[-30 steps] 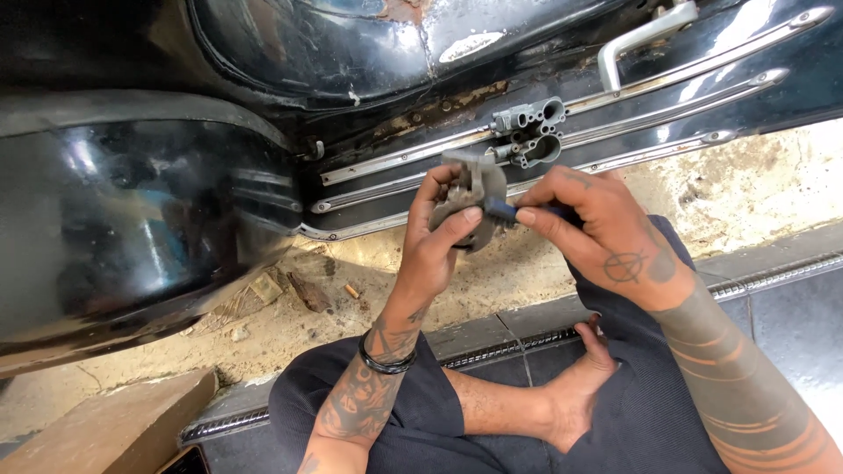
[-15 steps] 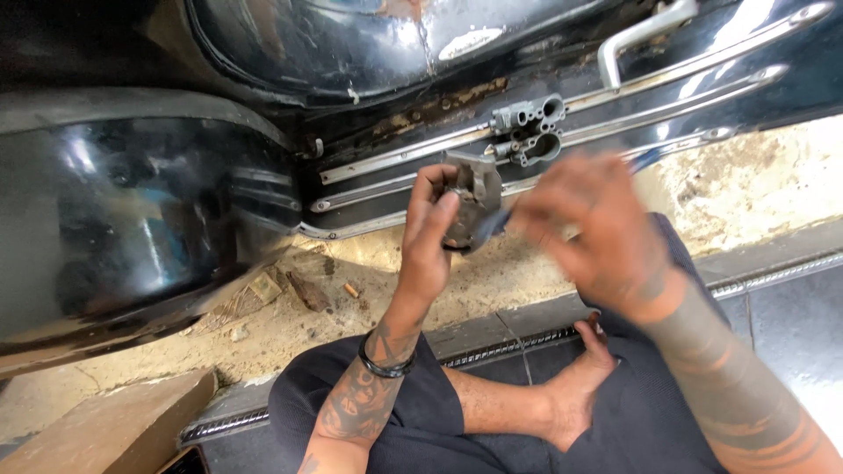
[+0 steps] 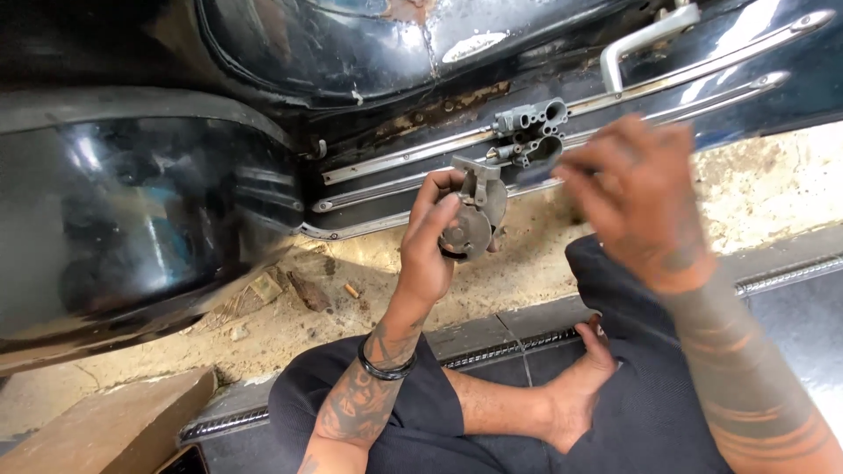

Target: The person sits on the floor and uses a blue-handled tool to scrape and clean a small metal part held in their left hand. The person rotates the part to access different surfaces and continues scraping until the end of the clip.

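My left hand (image 3: 430,241) grips a grey cast-metal engine part (image 3: 474,211) with a round disc face, held upright in front of the car's running board. My right hand (image 3: 637,197) is blurred, up and to the right of the part and apart from it. Its fingers are curled around a dark blue-handled tool (image 3: 537,171), whose blurred end points left toward a second grey metal housing (image 3: 531,132). That housing has round bores and rests on the running board.
A black car body with a curved fender (image 3: 149,211) fills the left and top. Chrome strips (image 3: 404,158) run along the running board, and a chrome handle (image 3: 641,39) sits above. Debris lies on the sandy ground (image 3: 299,290). A wooden block (image 3: 105,421) is at bottom left; my crossed legs and bare foot (image 3: 571,395) are below.
My right hand has pulled the tool away from the held part and swung up and to the right. My left hand has turned the part slightly, so its disc face shows.
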